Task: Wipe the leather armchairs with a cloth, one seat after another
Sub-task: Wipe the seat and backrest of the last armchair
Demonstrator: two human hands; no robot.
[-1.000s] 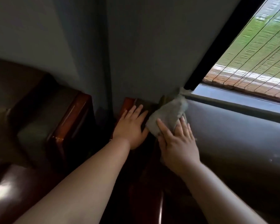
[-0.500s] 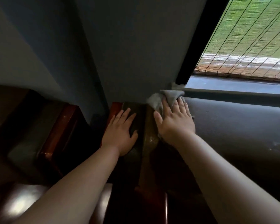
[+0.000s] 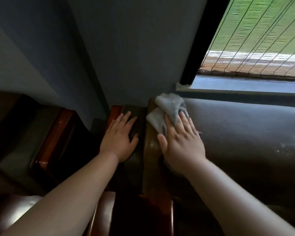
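- The job looks only partly done. The person is at the top back corner of one leather armchair point(image 3: 245, 133), close to the wall point(image 3: 134, 57) and the window point(image 3: 254, 31).
- I cannot tell which parts are already clean. A second armchair point(image 3: 15, 150) sits off past the left hand, so I think more seats are left to do.
- The right hand point(image 3: 180, 143) lies flat on the grey cloth point(image 3: 167, 109). Its fingers point(image 3: 186, 123) are straight and a little apart, pressing the cloth down, not curled round it.
- The cloth sits bunched under and just past those fingertips, right on the chair's top corner.
- The left hand point(image 3: 121, 138) rests flat on the armrest top point(image 3: 134, 160), just beside the right hand. Its fingers point(image 3: 126, 118) are straight and spread, holding nothing.
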